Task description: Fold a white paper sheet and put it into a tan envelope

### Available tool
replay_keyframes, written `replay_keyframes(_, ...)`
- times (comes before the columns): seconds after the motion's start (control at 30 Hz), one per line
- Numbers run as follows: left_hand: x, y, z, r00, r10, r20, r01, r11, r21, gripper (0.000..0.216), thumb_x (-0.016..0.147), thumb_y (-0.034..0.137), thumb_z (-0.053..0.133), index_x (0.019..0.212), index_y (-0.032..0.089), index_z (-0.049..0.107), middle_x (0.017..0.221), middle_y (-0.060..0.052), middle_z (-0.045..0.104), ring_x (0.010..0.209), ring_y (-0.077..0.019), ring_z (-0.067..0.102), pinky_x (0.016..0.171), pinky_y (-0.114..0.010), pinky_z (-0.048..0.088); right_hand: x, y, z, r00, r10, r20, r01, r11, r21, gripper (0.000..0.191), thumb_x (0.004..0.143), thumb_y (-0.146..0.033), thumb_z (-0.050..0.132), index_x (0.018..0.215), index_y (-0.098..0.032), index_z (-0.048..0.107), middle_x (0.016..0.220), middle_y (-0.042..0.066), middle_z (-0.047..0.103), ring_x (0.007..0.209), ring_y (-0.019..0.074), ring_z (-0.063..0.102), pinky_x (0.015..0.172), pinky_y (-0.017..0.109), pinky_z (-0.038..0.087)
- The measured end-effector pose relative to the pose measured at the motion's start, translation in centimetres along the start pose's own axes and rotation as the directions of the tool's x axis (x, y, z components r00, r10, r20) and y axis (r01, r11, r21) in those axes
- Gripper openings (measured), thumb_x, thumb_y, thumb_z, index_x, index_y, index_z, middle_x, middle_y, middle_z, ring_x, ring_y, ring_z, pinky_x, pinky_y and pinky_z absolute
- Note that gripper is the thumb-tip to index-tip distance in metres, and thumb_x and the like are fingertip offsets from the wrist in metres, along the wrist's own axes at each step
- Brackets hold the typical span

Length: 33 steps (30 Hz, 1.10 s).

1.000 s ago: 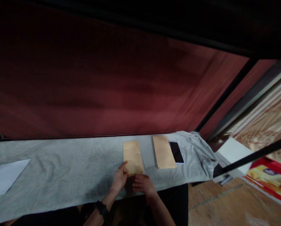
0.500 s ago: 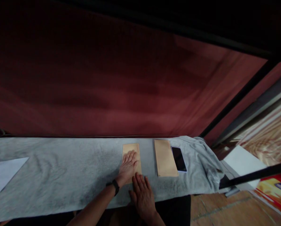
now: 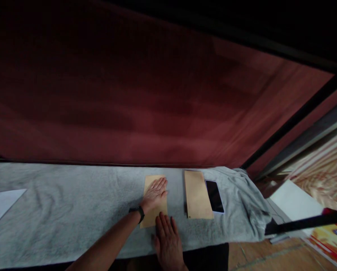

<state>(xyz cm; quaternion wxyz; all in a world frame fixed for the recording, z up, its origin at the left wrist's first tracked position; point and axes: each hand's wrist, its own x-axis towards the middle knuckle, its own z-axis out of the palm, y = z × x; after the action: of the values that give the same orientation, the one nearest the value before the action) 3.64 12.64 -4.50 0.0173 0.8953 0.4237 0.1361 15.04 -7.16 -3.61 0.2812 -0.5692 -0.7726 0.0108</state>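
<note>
- A dark red backdrop point(image 3: 129, 113) is filling most of the view, hanging behind the work surface and running the whole width of it; its upper part is fading into shadow, so nothing can be made out there.
- A long table draped in grey cloth point(image 3: 72, 210) is stretching from the left edge to the right, where the cloth is bunching and drooping over the end.
- Black frame bars point(image 3: 298, 113) are slanting down at the right, and beyond them a pale wood-grain panel and a brown tiled floor are showing, partly cut off by the picture's edge.
- A white sheet point(image 3: 2, 203) is lying flat at the far left of the cloth, with its left part running out of frame.
- A second tan envelope point(image 3: 198, 199) is lying flat to the right, well apart from the hands, and a dark phone point(image 3: 214, 195) is lying just beside its right edge.
- The tan envelope point(image 3: 154, 203) under the hands is lying flat on the cloth, near the middle of the table; much of it is being covered.
- The left hand point(image 3: 155, 194) is lying spread, palm down, on the envelope's upper part, a black wristband point(image 3: 140, 212) circling the wrist.
- The right hand point(image 3: 167, 242) is lying flat with fingers extended at the near edge of the table, fingertips just at the envelope's lower right corner; whether they are touching it is hard to tell.
</note>
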Motion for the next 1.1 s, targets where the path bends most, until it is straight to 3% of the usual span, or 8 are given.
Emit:
replay_keyframes(0.2,-4.4,1.6,-0.5,0.994,0.109,-0.002,-0.109,0.993,-0.038,0.055,0.103,0.041,0.030,0.153,0.019,0.034,0.159,-0.007,0.038,0.148,-0.0170,0.030,0.123,-0.039,0.020,0.1,0.5,-1.2,0.999,0.009,0.053,-0.016,0.989,0.145,0.041,0.101,-0.023,0.039,0.141,-0.023,0.049,0.139,0.007,0.060,0.132,0.0222,0.054,0.116,0.049,0.037)
replay_keyframes(0.33,-6.8,2.4,-0.9,0.989,0.148,0.009,-0.147,0.986,-0.082,0.054,0.104,0.039,0.030,0.155,0.021,0.029,0.159,-0.006,0.038,0.148,-0.0171,0.031,0.123,-0.041,0.021,-0.1,0.6,-0.7,0.984,0.169,-0.054,-0.149,0.954,0.261,0.029,0.103,-0.026,0.036,0.123,-0.025,0.058,0.118,0.007,0.068,0.117,0.0222,0.062,0.105,0.044,0.049)
replay_keyframes(0.47,-9.2,3.6,-2.2,0.984,0.175,0.045,-0.168,0.978,-0.123,0.053,0.104,0.034,0.032,0.156,0.025,0.026,0.160,-0.004,0.037,0.147,-0.0176,0.032,0.123,-0.041,0.024,0.0,1.1,0.3,0.958,0.280,-0.056,-0.242,0.902,0.358,0.035,0.105,-0.030,0.029,0.126,-0.024,0.057,0.122,0.010,0.065,0.116,0.0211,0.062,0.097,0.037,0.053)
replay_keyframes(0.6,-12.3,4.7,-3.4,0.972,0.222,0.075,-0.210,0.967,-0.142,0.061,0.099,0.031,0.044,0.157,0.026,0.024,0.161,-0.006,0.035,0.147,-0.0211,0.032,0.122,-0.043,0.027,1.6,2.5,1.4,0.951,0.305,-0.055,-0.278,0.917,0.284,0.044,0.105,-0.027,0.024,0.131,-0.022,0.059,0.134,0.010,0.061,0.127,0.0195,0.056,0.104,0.036,0.049)
replay_keyframes(0.7,-14.4,5.0,-3.4,0.965,0.255,0.057,-0.245,0.960,-0.135,0.064,0.097,0.035,0.051,0.155,0.024,0.029,0.157,-0.009,0.040,0.144,-0.0236,0.039,0.121,-0.045,0.030,4.1,3.3,2.1,0.988,0.144,0.050,-0.151,0.967,0.203,0.045,0.105,-0.027,0.027,0.138,-0.019,0.055,0.142,0.009,0.058,0.134,0.0193,0.050,0.110,0.038,0.043)
replay_keyframes(0.8,-15.5,5.1,-3.1,0.970,0.234,0.068,-0.226,0.968,-0.112,0.061,0.096,0.043,0.051,0.152,0.021,0.038,0.150,-0.010,0.050,0.138,-0.0248,0.048,0.118,-0.044,0.036,7.2,3.6,3.2,0.988,0.010,0.152,-0.024,0.996,0.090,0.045,0.105,-0.030,0.031,0.143,-0.018,0.051,0.149,0.008,0.051,0.140,0.0204,0.043,0.117,0.041,0.034)
replay_keyframes(0.9,-15.5,5.1,-2.8,0.970,0.218,0.108,-0.208,0.973,-0.097,0.065,0.095,0.041,0.053,0.154,0.020,0.033,0.153,-0.011,0.047,0.139,-0.0246,0.046,0.118,-0.042,0.036,10.1,3.9,4.7,0.985,0.039,0.170,-0.037,0.999,-0.018,0.048,0.105,-0.035,0.034,0.147,-0.016,0.046,0.154,0.009,0.044,0.143,0.0221,0.039,0.118,0.042,0.030)
replay_keyframes(1.1,-14.8,5.1,-2.9,0.963,0.238,0.128,-0.221,0.966,-0.135,0.076,0.091,0.030,0.057,0.157,0.026,0.021,0.160,-0.007,0.035,0.143,-0.0245,0.040,0.117,-0.044,0.037,14.6,5.2,6.8,0.969,0.195,0.152,-0.179,0.977,-0.111,0.056,0.103,-0.038,0.036,0.151,-0.009,0.039,0.157,0.016,0.037,0.145,0.0260,0.035,0.120,0.044,0.024)
